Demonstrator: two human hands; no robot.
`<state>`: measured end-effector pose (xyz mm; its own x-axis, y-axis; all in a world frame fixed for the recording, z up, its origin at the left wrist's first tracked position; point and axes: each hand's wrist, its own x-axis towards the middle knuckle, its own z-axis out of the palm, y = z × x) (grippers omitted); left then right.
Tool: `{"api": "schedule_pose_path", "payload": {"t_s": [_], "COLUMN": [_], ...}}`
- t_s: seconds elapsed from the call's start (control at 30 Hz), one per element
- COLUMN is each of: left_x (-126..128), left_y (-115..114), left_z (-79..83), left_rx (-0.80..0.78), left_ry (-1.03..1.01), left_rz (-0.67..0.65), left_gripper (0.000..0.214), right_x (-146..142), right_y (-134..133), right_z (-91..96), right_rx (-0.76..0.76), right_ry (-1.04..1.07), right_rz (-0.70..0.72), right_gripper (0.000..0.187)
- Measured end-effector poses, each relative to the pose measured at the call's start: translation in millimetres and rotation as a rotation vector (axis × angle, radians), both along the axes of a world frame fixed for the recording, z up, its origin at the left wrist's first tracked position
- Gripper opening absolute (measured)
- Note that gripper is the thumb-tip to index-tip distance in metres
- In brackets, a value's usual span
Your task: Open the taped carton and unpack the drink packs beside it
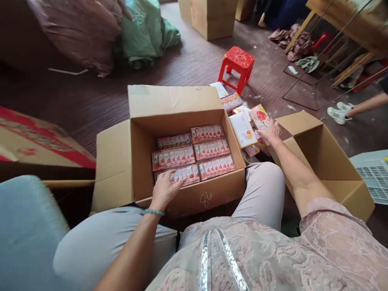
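A large open cardboard box stands between my knees. Inside lie several flat pink packs in two columns, each showing a row of small printed sachets or boxes; a purple-edged pack is at the far left. My left hand rests over the near-left pack, fingers stretched out and holding nothing. To the right of the box, my right hand has its fingers and thumb on a pink box with a red fruit picture. That box is tilted above a pile, beside a white box with a yellow edge.
A red plastic stool stands beyond the pile. Another open carton is at my right, near a white plastic basket. Green sacks and tall cartons stand farther back. Another person's feet show at right.
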<state>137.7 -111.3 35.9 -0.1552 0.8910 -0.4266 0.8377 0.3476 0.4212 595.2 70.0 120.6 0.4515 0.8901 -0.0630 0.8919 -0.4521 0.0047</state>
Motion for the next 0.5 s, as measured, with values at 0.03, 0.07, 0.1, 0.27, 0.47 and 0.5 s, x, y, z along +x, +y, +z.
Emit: {"api": "schedule_pose_path", "payload": {"t_s": [0.03,0.07,0.1,0.27,0.47,0.5], "left_x": [3.1,5.4,6.8,1.7,-20.6,-25.4], "left_y": [9.1,20.6,34.0,109.3,179.0,188.2], "left_z": [4.4,7.3,8.1,-22.9,-89.3,-100.1], "left_rx": [-0.045,-0.078,-0.105,-0.228,-0.214,-0.212], "left_ry": [0.029,0.06,0.09,0.234,0.3,0.294], "left_rz": [-0.039,-0.083,-0.124,-0.237,-0.308,-0.286], "left_gripper": [0.064,0.066,0.068,0.084,0.103,0.103], "right_x": [6.8,12.6,17.8,30.2,-11.6,-24.7], "right_y": [3.3,6.1,8.8,18.5,-11.1,-21.6], "right_z": [-14.6,-28.0,-39.4,-59.4,-18.2,-9.4], "right_rx": [-0.086,-0.149,-0.184,-0.126,0.206,0.246], "right_ry": [0.027,0.045,0.056,0.069,0.109,0.131], "right_rz": [-0.017,-0.032,-0.046,-0.05,0.243,0.297], "right_gripper": [0.084,0.08,0.076,0.054,0.048,0.048]}}
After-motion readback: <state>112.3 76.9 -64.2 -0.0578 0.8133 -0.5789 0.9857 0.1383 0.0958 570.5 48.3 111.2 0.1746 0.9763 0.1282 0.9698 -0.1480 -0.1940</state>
